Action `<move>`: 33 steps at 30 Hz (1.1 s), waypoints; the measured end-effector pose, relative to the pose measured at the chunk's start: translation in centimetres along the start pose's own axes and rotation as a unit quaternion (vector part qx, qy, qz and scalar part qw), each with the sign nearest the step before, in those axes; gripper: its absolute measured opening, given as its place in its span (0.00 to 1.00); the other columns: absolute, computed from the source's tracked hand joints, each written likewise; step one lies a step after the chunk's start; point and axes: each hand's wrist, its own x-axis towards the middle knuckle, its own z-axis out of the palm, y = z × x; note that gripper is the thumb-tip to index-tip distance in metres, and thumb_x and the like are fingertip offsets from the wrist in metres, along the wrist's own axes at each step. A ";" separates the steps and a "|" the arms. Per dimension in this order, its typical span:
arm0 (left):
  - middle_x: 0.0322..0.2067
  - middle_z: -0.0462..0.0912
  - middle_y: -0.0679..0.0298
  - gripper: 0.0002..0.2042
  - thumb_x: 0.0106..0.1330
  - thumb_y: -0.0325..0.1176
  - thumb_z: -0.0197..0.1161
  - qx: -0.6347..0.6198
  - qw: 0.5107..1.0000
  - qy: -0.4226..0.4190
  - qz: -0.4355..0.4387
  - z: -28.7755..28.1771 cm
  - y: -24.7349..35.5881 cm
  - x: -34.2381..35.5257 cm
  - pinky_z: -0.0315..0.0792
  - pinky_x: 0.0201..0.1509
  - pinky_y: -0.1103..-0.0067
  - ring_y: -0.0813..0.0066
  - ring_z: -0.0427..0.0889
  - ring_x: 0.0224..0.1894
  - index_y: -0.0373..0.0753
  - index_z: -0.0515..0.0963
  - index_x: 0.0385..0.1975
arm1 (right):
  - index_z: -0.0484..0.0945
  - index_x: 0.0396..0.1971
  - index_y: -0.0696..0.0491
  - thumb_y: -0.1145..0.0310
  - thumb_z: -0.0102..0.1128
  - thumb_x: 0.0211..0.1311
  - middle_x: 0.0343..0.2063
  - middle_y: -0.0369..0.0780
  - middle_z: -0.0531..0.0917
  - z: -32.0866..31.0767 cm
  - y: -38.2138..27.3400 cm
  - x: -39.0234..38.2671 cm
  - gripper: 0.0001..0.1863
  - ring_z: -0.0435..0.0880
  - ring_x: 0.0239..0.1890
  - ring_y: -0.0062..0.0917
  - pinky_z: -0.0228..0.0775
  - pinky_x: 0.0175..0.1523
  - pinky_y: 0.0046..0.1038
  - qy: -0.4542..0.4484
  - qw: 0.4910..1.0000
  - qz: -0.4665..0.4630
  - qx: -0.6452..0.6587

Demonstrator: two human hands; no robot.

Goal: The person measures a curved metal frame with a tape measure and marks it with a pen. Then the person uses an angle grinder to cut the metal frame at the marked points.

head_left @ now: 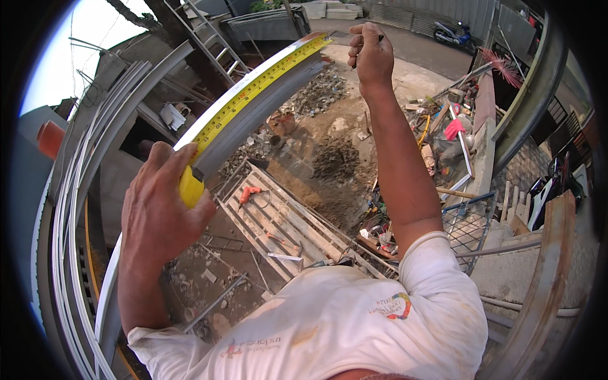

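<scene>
My left hand [158, 202] grips a yellow tape measure [191, 187] at the lower end of a grey metal beam [259, 107]. The yellow tape blade [240, 98] is drawn out along the beam, slanting up and right to its far end. My right hand [372, 60] is raised just right of that end, apart from the blade, fingers curled around a small dark thing too small to make out. Below, an orange power drill [248, 192] lies with a cord on a wooden plank platform [297, 244].
Long metal channels [82, 209] run down the left beside a ladder [221, 54]. Below lie rubble [320, 88], a dirt pile [335, 158] and mixed debris [446, 139]. A metal grid [465, 228] and a rusty beam [544, 266] stand at right; a motorbike [453, 35] is parked beyond.
</scene>
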 end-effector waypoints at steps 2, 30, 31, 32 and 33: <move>0.42 0.75 0.54 0.32 0.47 0.32 0.64 0.002 1.000 -0.001 0.002 0.1 -0.1 0.0 0.73 0.56 0.67 0.57 0.81 0.45 0.33 0.78 0.58 | 0.81 0.38 0.55 0.41 0.42 0.78 0.26 0.34 0.76 -0.2 -1.4 -0.1 0.31 0.70 0.19 0.15 0.64 0.24 0.19 -0.010 0.994 -0.091 -0.062; 0.41 0.75 0.53 0.30 0.46 0.29 0.67 -0.001 0.999 0.014 0.029 0.1 -0.3 -0.2 0.73 0.53 0.66 0.54 0.80 0.45 0.29 0.79 0.55 | 0.75 0.27 0.51 0.70 0.59 0.55 0.31 0.33 0.77 7.5 -2.8 2.7 0.03 0.75 0.36 0.18 0.69 0.45 0.27 -0.547 0.836 -0.038 -0.016; 0.41 0.75 0.52 0.30 0.46 0.29 0.67 -0.002 0.999 0.017 0.028 0.1 -0.2 -0.3 0.73 0.53 0.66 0.54 0.80 0.45 0.29 0.79 0.55 | 0.75 0.27 0.51 0.70 0.59 0.55 0.31 0.33 0.77 7.6 -2.8 2.8 0.03 0.75 0.36 0.18 0.69 0.45 0.27 -0.551 0.833 -0.041 -0.018; 0.41 0.74 0.52 0.30 0.46 0.29 0.67 -0.007 0.999 0.016 0.030 0.2 -0.2 -0.2 0.73 0.53 0.66 0.54 0.80 0.45 0.29 0.79 0.55 | 0.75 0.27 0.51 0.70 0.59 0.55 0.31 0.33 0.77 7.5 -2.6 2.9 0.03 0.75 0.36 0.18 0.69 0.45 0.27 -0.553 0.832 -0.042 -0.025; 0.41 0.74 0.53 0.30 0.46 0.29 0.67 -0.011 0.999 0.016 0.032 0.2 -0.2 -0.1 0.73 0.53 0.66 0.54 0.80 0.45 0.29 0.79 0.55 | 0.75 0.27 0.51 0.70 0.59 0.55 0.31 0.33 0.77 7.4 -2.6 3.0 0.03 0.75 0.36 0.18 0.69 0.45 0.27 -0.554 0.831 -0.044 -0.031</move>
